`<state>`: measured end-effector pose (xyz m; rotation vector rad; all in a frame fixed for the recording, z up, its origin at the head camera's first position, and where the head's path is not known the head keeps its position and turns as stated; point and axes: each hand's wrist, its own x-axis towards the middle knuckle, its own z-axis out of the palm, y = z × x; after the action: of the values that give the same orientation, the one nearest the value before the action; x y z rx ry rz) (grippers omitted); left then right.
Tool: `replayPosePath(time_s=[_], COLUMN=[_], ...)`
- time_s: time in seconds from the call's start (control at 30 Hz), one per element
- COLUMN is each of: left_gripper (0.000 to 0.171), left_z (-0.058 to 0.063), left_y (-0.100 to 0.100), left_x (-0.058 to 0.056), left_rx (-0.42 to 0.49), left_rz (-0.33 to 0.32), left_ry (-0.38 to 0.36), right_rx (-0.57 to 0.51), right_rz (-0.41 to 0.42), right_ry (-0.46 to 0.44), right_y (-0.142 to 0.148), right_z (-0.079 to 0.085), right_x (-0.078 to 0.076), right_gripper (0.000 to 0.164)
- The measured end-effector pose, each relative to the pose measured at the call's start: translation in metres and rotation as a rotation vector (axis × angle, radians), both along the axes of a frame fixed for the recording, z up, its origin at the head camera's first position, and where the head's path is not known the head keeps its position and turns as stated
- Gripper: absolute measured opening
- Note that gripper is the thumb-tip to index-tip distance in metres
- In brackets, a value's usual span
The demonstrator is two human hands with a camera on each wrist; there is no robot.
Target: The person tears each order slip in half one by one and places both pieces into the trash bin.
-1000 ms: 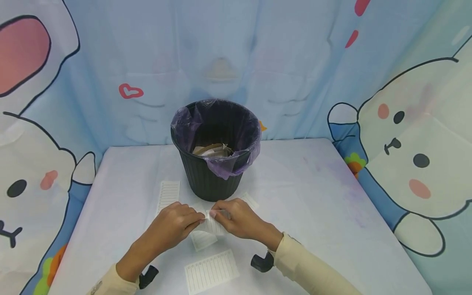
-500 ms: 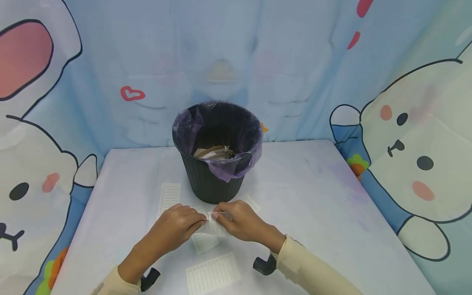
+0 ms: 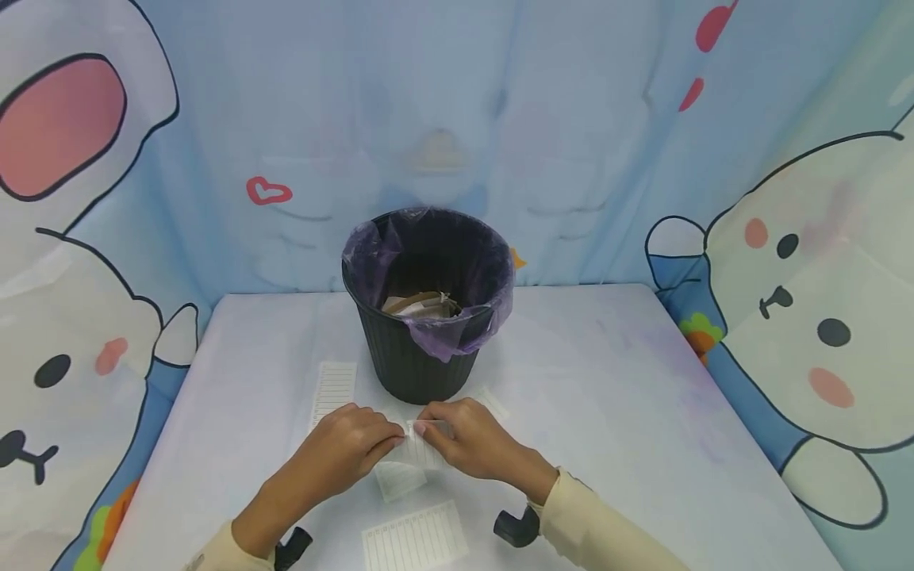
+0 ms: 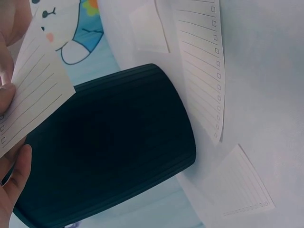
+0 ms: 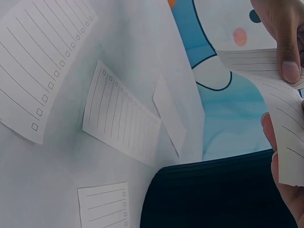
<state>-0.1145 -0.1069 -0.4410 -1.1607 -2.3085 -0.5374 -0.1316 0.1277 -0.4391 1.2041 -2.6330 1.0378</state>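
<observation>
Both hands meet over the table in front of the dark bin. My left hand pinches a white lined slip of paper near its upper edge. Close beside it, my right hand pinches the same paper with thumb and fingers. In the right wrist view the lined paper bends away, with a second flap behind it; whether the two are still joined I cannot tell. Checkboxes run along the paper in the left wrist view. Beneath the hands lie a lined piece and a larger checklist sheet.
The black ribbed bin, lined with a purple bag, stands just beyond the hands and contains paper scraps. Another lined slip lies left of its base, and a small piece right of it. A printed curtain hangs behind the table.
The whole head view has shifted slightly downward and to the right. Both hands keep their pinch on the paper, with hardly any movement relative to the table.
</observation>
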Motion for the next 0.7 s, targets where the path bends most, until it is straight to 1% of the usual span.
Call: replayPosePath(time_s=[0.17, 0.37, 0.53, 0.7], left_gripper=[0.007, 0.005, 0.005, 0.003], left_z=[0.0004, -0.0006, -0.0008, 0.0007], left_y=[-0.0016, 0.0013, 0.0011, -0.0033], left_x=[-0.0005, -0.0005, -0.0019, -0.0025], left_rx=[-0.012, -0.031, -0.049, -0.059], left_rz=[0.010, -0.005, -0.004, 0.015], left_ry=[0.006, 0.010, 0.015, 0.011], right_rx=[-0.003, -0.007, -0.029, -0.044], right_rz=[-0.010, -0.028, -0.019, 0.001], right_ry=[0.011, -0.027, -0.024, -0.020], right_y=[-0.0018, 0.0008, 0.0008, -0.0039], right_z=[-0.0013, -0.0024, -0.0026, -0.0014], right_x=[-0.0010, 0.0024, 0.0020, -0.0020], right_gripper=[0.014, 0.012, 0.013, 0.014])
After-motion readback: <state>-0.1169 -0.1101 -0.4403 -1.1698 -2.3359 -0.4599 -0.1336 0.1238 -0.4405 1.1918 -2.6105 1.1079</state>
